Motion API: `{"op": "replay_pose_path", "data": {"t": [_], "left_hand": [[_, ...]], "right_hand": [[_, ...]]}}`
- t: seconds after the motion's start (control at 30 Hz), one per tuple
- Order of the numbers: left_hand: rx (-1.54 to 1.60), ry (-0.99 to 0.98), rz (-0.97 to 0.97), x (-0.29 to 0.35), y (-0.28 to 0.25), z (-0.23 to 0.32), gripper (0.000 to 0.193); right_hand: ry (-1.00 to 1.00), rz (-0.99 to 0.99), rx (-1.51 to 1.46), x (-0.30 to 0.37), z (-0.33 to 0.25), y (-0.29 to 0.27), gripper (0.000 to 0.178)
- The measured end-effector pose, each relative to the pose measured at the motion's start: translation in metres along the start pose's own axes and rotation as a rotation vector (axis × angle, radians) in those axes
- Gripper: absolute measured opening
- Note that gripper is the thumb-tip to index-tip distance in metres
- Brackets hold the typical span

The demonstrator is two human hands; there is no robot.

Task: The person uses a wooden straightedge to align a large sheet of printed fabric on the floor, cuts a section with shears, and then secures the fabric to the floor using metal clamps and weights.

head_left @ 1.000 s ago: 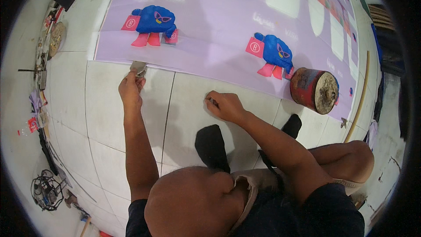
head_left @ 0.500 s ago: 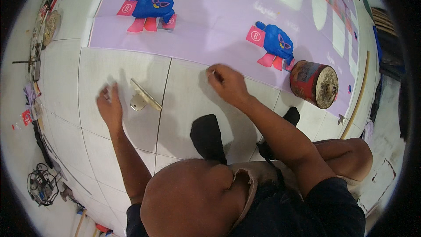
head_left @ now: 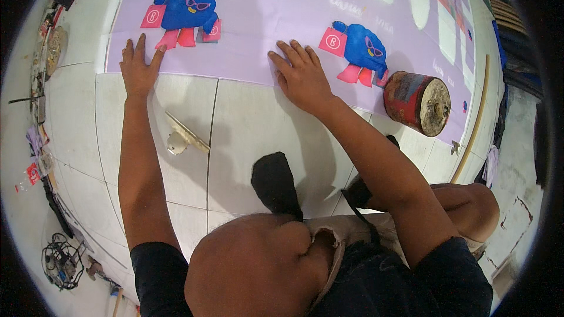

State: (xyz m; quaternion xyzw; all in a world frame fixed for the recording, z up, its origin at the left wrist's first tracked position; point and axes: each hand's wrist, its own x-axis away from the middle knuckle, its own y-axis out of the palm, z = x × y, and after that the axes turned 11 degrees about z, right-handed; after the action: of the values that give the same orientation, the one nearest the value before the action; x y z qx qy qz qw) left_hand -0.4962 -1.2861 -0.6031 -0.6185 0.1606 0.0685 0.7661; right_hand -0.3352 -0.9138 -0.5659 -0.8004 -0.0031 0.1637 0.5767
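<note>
A lilac printed banner with blue cartoon figures lies spread over the tiled floor. My left hand rests on its near edge at the left, fingers spread, below one blue figure. Further right, my right hand lies palm down on the same edge, its fingers apart, left of a second blue figure. Neither hand holds anything. On the tiles beside my left forearm is a large metal bulldog clip. A rusty red can lies on its side across the banner's near right edge.
A small metal clip sits at the banner's right corner. Beyond it runs a long wooden strip. Coiled black cable and assorted clutter line the left side. My sock-covered foot is between my arms.
Both hands have moved forward from above the tiles onto the banner's near edge. The fingers of my right hand, curled before, are now spread flat.
</note>
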Motion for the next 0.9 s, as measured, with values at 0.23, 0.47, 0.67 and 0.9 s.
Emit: {"op": "replay_pose_path", "data": {"t": [0.23,0.47,0.67,0.9], "left_hand": [[0.015,-0.010,0.010,0.006,0.001,-0.001,0.081],[0.038,0.007,0.052,0.007,-0.002,-0.003,0.079],[0.030,0.015,0.073,0.009,-0.005,0.007,0.077],[0.044,0.034,0.117,0.010,-0.005,0.001,0.077]], "right_hand": [[0.050,-0.072,-0.025,-0.001,-0.003,-0.004,0.044],[0.077,-0.089,-0.035,-0.006,-0.005,-0.006,0.044],[0.078,-0.085,-0.027,-0.014,-0.010,-0.008,0.047],[-0.058,-0.022,-0.072,-0.044,-0.028,0.007,0.050]]}}
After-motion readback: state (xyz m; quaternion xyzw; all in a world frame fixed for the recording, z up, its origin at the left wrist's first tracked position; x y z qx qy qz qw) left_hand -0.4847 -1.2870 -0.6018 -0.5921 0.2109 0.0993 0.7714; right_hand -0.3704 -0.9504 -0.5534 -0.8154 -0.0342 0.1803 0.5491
